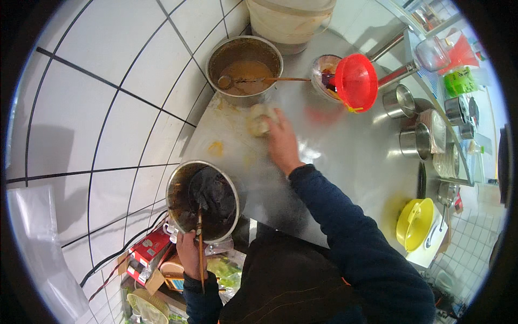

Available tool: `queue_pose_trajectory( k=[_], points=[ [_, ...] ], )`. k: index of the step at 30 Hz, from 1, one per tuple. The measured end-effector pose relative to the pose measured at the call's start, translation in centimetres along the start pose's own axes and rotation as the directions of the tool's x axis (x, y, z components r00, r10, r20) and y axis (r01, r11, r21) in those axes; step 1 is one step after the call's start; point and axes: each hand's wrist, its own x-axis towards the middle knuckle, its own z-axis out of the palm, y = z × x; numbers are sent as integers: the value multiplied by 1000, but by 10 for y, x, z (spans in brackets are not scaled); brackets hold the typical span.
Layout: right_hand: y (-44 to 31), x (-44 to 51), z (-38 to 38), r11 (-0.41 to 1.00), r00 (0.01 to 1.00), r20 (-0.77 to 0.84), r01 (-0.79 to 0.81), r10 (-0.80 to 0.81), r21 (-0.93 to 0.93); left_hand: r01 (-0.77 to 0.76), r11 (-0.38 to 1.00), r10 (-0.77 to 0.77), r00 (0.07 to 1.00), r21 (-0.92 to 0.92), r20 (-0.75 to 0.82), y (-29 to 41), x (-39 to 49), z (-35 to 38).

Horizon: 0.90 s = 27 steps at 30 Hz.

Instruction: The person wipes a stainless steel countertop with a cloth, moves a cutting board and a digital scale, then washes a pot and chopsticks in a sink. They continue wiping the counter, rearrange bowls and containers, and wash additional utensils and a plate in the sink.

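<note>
My right hand (pixel 284 142) presses a pale, crumpled cloth (pixel 259 120) onto a stainless steel tabletop (pixel 336 162); the cloth is blurred. Yellowish-brown smears (pixel 216 148) mark the metal beside it. My left hand (pixel 189 248) grips the near rim of a deep metal pot (pixel 173 190) at the table's left edge. Dark, nearly black contents (pixel 212 190) lie inside this pot, and a wooden-handled utensil (pixel 200 251) leans out over its rim next to my left hand. The utensil's lower end is hidden in the dark contents.
Beyond the cloth stands another metal pot (pixel 243 96) holding brown liquid and a ladle (pixel 225 82). A red funnel (pixel 356 83) sits on a clear container, near a lidded white bucket (pixel 287 24). Steel pots (pixel 413 141) and a yellow basin (pixel 413 224) are at right; a tiled wall (pixel 93 109) borders the left.
</note>
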Motion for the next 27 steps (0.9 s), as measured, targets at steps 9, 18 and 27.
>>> queue_pose_trajectory(
  k=[9, 18, 27],
  points=[
    [-34, -25, 107, 947, 955, 4, 295, -298, 126, -302, 918, 286, 953, 258, 98, 27, 4, -2],
    [-15, -23, 36, 804, 974, 195, -210, 119, 556, 19, 958, -9, 999, -285, 35, 53, -6, -24],
    [36, -9, -69, 986, 998, 22, 68, -66, -149, 128, 921, -150, 988, -368, -31, 46, -16, -22]
  ],
)
